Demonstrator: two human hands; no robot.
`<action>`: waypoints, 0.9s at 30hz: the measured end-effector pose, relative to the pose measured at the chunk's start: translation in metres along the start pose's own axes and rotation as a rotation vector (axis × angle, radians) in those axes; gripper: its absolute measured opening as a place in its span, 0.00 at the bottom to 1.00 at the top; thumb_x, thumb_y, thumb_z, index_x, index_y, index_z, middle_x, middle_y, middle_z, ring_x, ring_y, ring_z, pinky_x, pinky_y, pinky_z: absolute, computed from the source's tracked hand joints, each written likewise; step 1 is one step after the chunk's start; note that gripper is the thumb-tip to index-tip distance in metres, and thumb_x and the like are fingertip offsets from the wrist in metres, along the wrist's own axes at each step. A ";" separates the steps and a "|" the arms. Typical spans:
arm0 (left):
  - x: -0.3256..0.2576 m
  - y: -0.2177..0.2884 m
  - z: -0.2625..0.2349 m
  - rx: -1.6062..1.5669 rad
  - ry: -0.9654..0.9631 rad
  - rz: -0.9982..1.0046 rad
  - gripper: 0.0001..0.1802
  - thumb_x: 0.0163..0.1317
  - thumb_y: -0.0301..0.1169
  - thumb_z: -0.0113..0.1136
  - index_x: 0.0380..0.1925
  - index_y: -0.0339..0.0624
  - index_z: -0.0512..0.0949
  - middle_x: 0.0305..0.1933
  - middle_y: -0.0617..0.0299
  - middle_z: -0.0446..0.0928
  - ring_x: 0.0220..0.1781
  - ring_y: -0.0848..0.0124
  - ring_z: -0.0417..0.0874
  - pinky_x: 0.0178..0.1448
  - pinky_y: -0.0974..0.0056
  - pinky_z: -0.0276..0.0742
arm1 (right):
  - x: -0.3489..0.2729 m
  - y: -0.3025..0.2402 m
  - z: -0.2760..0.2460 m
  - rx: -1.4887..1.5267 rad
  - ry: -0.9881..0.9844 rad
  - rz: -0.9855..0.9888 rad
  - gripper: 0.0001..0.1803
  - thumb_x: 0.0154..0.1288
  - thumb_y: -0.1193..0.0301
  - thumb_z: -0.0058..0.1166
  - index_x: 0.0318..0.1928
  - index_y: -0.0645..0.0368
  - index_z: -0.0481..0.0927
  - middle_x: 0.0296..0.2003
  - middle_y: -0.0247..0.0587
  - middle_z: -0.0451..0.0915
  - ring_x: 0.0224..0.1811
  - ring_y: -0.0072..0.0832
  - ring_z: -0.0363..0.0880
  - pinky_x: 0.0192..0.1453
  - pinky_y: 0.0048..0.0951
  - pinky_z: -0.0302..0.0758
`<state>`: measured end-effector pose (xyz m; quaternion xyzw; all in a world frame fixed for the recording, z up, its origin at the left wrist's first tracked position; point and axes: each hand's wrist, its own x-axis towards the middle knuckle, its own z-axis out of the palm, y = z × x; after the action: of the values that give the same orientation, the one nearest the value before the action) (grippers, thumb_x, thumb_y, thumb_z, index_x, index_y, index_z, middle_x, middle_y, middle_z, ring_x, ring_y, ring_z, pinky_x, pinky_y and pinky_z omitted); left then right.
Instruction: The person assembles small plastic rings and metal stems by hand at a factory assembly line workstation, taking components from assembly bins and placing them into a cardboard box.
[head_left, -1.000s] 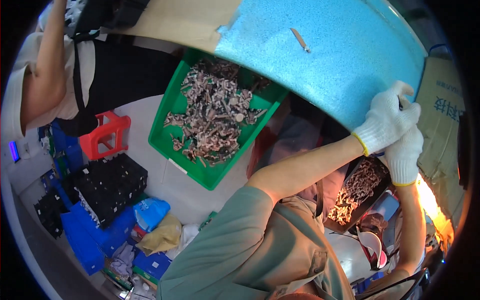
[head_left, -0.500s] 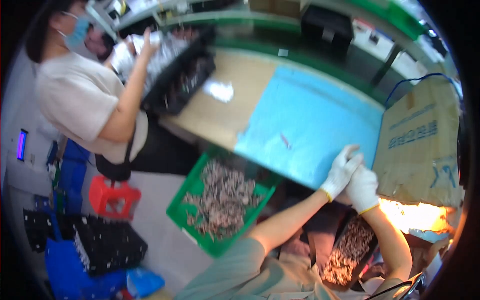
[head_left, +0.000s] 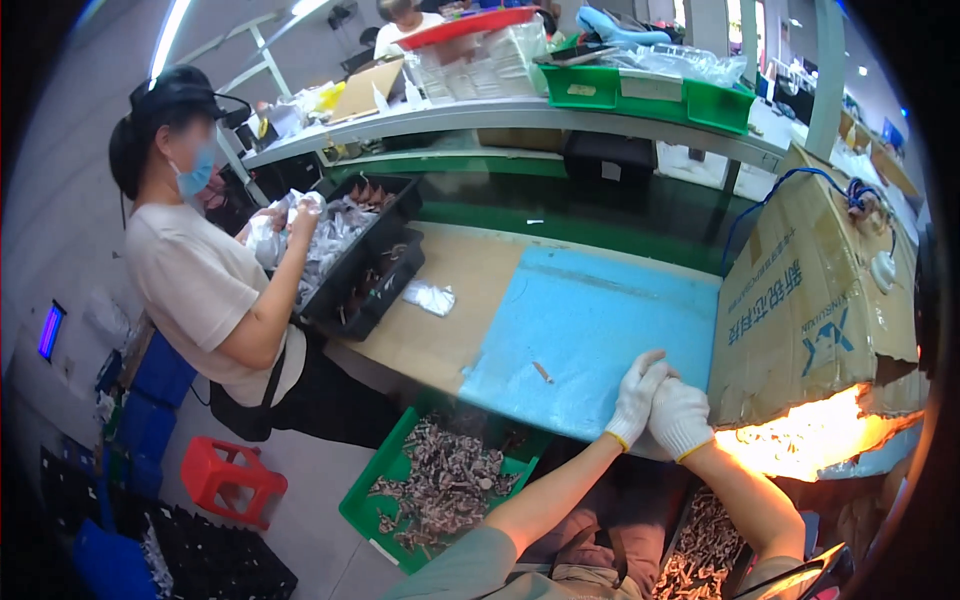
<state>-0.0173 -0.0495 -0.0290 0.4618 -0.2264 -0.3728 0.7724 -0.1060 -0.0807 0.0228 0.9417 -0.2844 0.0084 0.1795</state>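
Observation:
Both my hands wear white knit gloves and are pressed together over the near right edge of the blue mat [head_left: 600, 320]. My left hand [head_left: 632, 402] has its fingers bent against the other glove. Closed beside it, my right hand [head_left: 682, 415] overlaps its fingers; anything between the two is hidden. A small thin brown piece [head_left: 542, 372] lies alone on the mat, left of my hands. Under the table edge, a green bin [head_left: 365, 515] holds a heap of small brownish parts [head_left: 445, 485]. More such parts [head_left: 700, 545] fill a dark tray below my right forearm.
A cardboard box [head_left: 790, 290] stands right of the mat, with a bright glowing opening beneath it near my right forearm. At left, a co-worker [head_left: 200, 270] handles white bags over black crates [head_left: 375, 285]. A red stool [head_left: 225, 480] stands on the floor.
My view has tilted up and become sharper, showing more of the shelf behind. My hands stay pressed together near the mat's edge. The co-worker's hands remain over the crates.

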 end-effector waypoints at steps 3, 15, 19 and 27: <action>-0.002 -0.014 0.008 0.097 -0.074 -0.015 0.25 0.76 0.40 0.55 0.64 0.34 0.74 0.50 0.52 0.84 0.54 0.67 0.82 0.64 0.63 0.75 | -0.006 0.025 0.013 0.353 0.038 0.003 0.15 0.65 0.66 0.55 0.46 0.63 0.81 0.24 0.41 0.84 0.21 0.38 0.86 0.20 0.47 0.79; -0.077 0.092 -0.014 -0.111 -0.222 -0.221 0.22 0.79 0.36 0.56 0.62 0.27 0.74 0.42 0.58 0.82 0.37 0.74 0.82 0.39 0.69 0.79 | -0.016 0.034 -0.034 0.935 0.203 -0.010 0.16 0.72 0.61 0.53 0.51 0.58 0.74 0.36 0.55 0.79 0.37 0.55 0.83 0.40 0.50 0.80; -0.103 0.083 -0.005 0.135 -0.103 -0.124 0.20 0.78 0.33 0.58 0.61 0.29 0.75 0.42 0.58 0.82 0.38 0.73 0.84 0.40 0.66 0.81 | -0.040 0.025 -0.036 0.816 0.493 -0.129 0.17 0.78 0.58 0.49 0.45 0.62 0.76 0.34 0.54 0.78 0.36 0.52 0.82 0.37 0.44 0.80; -0.121 0.095 -0.031 0.634 -0.194 0.535 0.17 0.76 0.30 0.59 0.59 0.32 0.78 0.46 0.55 0.86 0.41 0.65 0.88 0.45 0.59 0.85 | -0.054 0.008 -0.046 1.378 0.298 -0.053 0.16 0.77 0.56 0.49 0.41 0.56 0.76 0.25 0.32 0.73 0.19 0.21 0.70 0.20 0.25 0.66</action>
<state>-0.0358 0.0901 0.0395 0.5643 -0.5133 -0.1129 0.6367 -0.1516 -0.0426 0.0624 0.8364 -0.1636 0.3111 -0.4207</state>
